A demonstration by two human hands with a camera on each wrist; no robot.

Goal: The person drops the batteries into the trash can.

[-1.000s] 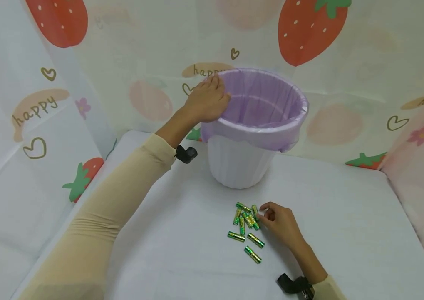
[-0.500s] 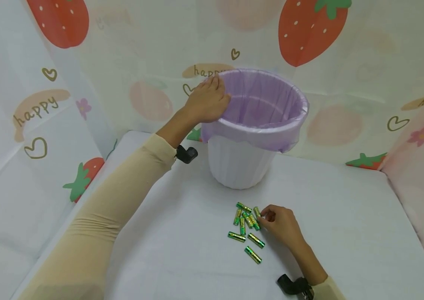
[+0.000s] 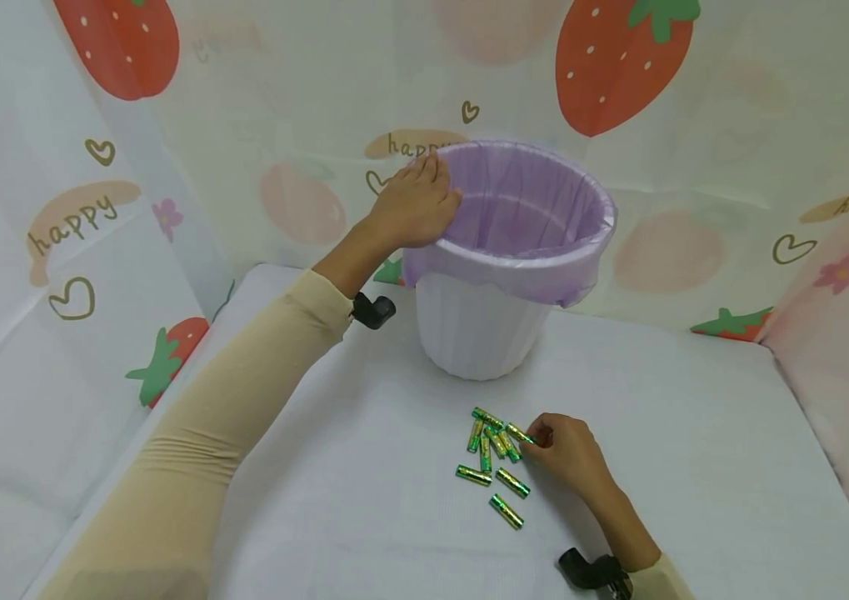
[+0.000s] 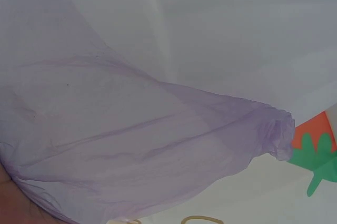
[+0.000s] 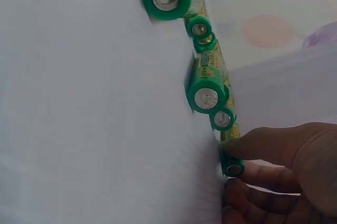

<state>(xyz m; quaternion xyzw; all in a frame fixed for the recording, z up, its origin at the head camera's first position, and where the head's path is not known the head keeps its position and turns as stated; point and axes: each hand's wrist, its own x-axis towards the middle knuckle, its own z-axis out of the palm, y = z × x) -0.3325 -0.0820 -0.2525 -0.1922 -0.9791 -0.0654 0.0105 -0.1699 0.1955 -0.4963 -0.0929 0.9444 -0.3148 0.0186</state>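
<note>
A strawberry-print backdrop (image 3: 304, 100) closes in a white counter (image 3: 694, 433), where a white wastebasket (image 3: 476, 333) stands upright beyond the batteries, its purple liner (image 3: 510, 279) folded over the rim. The left hand (image 3: 415, 200) lies over the basket's left rim — whether it grips or merely rests there, I cannot tell. The right hand (image 3: 562, 446) pinches one green-and-gold battery (image 3: 520, 433) between thumb and forefinger, at the right edge of a loose cluster (image 3: 496, 442) in front of the basket; three more batteries (image 3: 506, 512) lie nearer the person. The step in hand looks like singling out that battery; the next move seems to call for a firmer pinch and a clean lift. Its crowded neighbours are the likeliest hindrance — they could roll if nudged.
</note>
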